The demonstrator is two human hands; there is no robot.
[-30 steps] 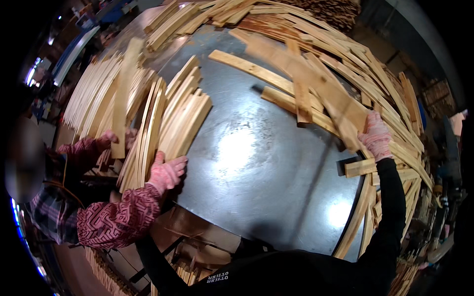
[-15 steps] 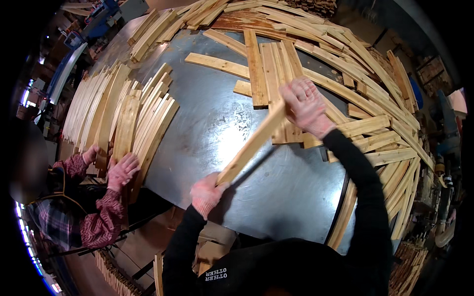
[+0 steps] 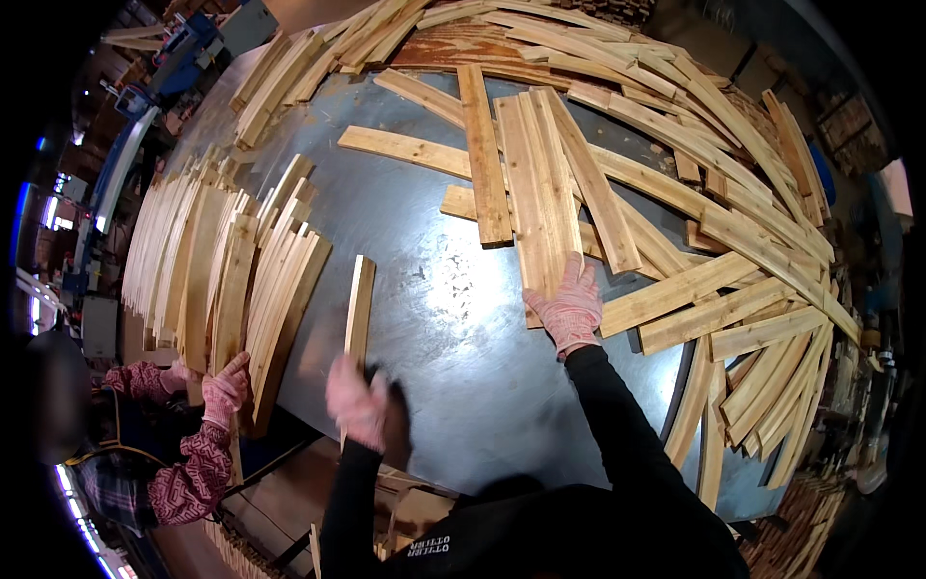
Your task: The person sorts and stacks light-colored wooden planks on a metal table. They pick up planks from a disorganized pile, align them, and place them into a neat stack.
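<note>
My left hand (image 3: 356, 401), in a pink-and-white knit glove and slightly blurred, is closed around a narrow wooden board (image 3: 360, 307). This board points away from me over the left part of the metal table (image 3: 434, 386). My right hand (image 3: 569, 301), gloved alike, lies on the near end of a group of wooden boards (image 3: 541, 183) at the table's middle. Its fingers stretch over the wood and the thumb is apart at the left edge. Another board (image 3: 482, 159) lies just left of that group, and one more (image 3: 593, 183) slants at its right.
At the left a co-worker's gloved hands (image 3: 226, 388) touch a row of upright boards (image 3: 280, 318). Loose boards (image 3: 719, 323) are heaped at the right, and more boards (image 3: 666, 125) lie along the far side. Blue machinery (image 3: 183, 58) stands at the far left.
The board held between both hands has swung left and now stays in my left hand alone. My right hand has let go of it and come down onto the middle boards.
</note>
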